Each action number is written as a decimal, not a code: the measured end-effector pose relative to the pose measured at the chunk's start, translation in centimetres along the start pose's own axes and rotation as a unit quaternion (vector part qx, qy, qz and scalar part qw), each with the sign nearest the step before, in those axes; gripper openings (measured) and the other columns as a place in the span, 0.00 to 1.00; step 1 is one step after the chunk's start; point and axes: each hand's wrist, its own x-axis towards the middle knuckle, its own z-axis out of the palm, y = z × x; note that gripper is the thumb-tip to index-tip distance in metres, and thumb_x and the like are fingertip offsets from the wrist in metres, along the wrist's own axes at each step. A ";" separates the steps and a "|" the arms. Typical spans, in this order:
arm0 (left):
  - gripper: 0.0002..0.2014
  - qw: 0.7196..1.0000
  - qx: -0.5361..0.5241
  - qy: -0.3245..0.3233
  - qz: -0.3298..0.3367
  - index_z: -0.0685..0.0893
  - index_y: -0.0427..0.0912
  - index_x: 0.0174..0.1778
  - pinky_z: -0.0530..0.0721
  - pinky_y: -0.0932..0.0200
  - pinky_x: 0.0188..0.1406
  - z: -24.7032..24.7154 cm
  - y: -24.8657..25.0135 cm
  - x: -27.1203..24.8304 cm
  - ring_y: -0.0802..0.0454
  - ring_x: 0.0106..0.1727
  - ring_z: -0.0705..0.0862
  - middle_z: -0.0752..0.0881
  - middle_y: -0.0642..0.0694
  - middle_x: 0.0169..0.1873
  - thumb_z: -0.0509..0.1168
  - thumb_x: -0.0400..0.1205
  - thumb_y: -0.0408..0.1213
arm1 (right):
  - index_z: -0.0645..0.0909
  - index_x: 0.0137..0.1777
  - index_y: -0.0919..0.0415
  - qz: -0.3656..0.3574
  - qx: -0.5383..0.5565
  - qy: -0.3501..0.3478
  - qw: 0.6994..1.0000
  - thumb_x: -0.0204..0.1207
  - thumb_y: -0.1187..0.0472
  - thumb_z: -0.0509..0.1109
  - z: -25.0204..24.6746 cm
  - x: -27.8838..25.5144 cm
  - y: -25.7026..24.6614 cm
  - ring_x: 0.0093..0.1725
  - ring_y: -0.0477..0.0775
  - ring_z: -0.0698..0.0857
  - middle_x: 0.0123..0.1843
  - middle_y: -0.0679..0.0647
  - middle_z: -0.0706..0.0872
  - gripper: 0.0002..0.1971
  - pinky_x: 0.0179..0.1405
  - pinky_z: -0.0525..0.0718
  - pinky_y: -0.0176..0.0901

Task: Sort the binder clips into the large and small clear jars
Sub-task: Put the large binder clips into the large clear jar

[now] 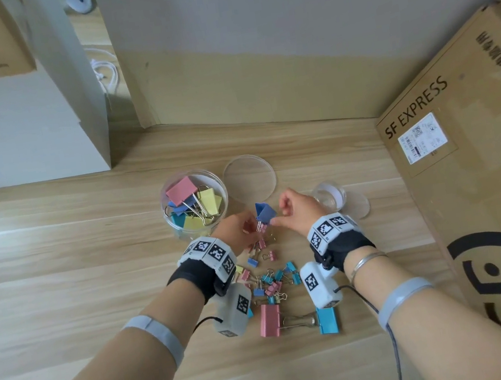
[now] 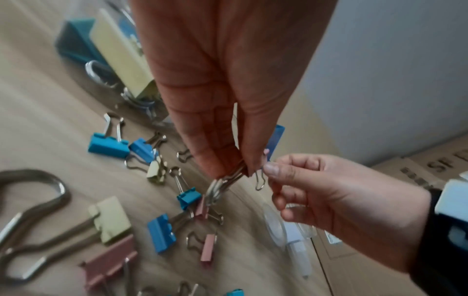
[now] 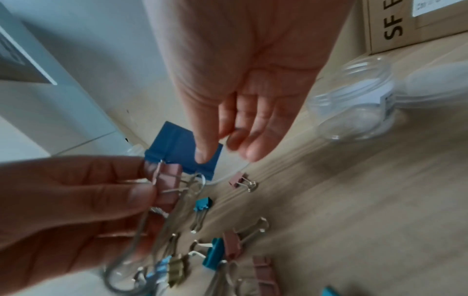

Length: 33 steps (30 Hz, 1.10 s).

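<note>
1. Left hand (image 1: 237,230) sits just left of frame centre in the head view. Its grip is pinched tight on the wire handles of a big dark blue binder clip (image 1: 265,212), and there's a small pink clip (image 3: 169,181) tangled into those handles too.
2. Right hand (image 1: 296,211) is right across from it, fingers curled. The index fingertip (image 3: 204,154) touches the blue clip's body, and the thumb looks pinched on the little pink clip's wire loop (image 2: 260,181). Honestly too blurry for me to call that one for sure.
3. Large clear jar (image 1: 195,204) stands above and left of the hands, already holding big pink, yellow and blue clips. Its clear lid (image 1: 249,178) lies flat just to its right.
4. Small clear jar (image 1: 330,195) is behind the right hand, with its own lid (image 1: 360,205) beside it.
5. Lower centre of the tabletop (image 1: 53,258): a loose pile of small clips (image 1: 271,278), then a big pink clip (image 1: 269,319) and a big light blue clip (image 1: 327,320) nearest me.
6. Cardboard box (image 1: 470,151) marked SF EXPRESS fills the right side.
</note>
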 end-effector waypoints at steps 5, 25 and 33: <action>0.14 0.998 -0.039 0.012 -0.043 0.70 0.48 0.30 0.74 0.62 0.37 0.5 -0.4 0.2 0.49 0.40 0.78 0.79 0.50 0.33 0.68 0.78 0.39 | 0.81 0.59 0.67 0.052 0.180 -0.114 0.976 0.78 0.58 0.67 1.1 -0.4 -0.2 0.35 0.48 0.86 0.45 0.55 0.86 0.15 0.38 0.87 0.33; 0.07 0.984 -0.162 -0.009 -0.070 0.73 0.39 0.38 0.85 0.70 0.30 0.6 -1.0 -0.3 0.48 0.38 0.83 0.79 0.42 0.46 0.61 0.81 0.26 | 0.83 0.54 0.66 0.054 0.139 -0.158 0.976 0.79 0.65 0.62 0.7 -0.4 0.7 0.33 0.46 0.83 0.40 0.54 0.84 0.10 0.36 0.85 0.33; 0.09 0.998 -0.045 -0.026 -0.038 0.77 0.33 0.53 0.85 0.39 0.54 -0.1 -0.4 -1.4 0.36 0.52 0.87 0.86 0.34 0.53 0.63 0.80 0.34 | 0.80 0.63 0.54 -0.018 -0.027 -0.144 0.989 0.74 0.54 0.72 0.8 -1.2 0.9 0.45 0.51 0.87 0.63 0.52 0.85 0.17 0.41 0.83 0.37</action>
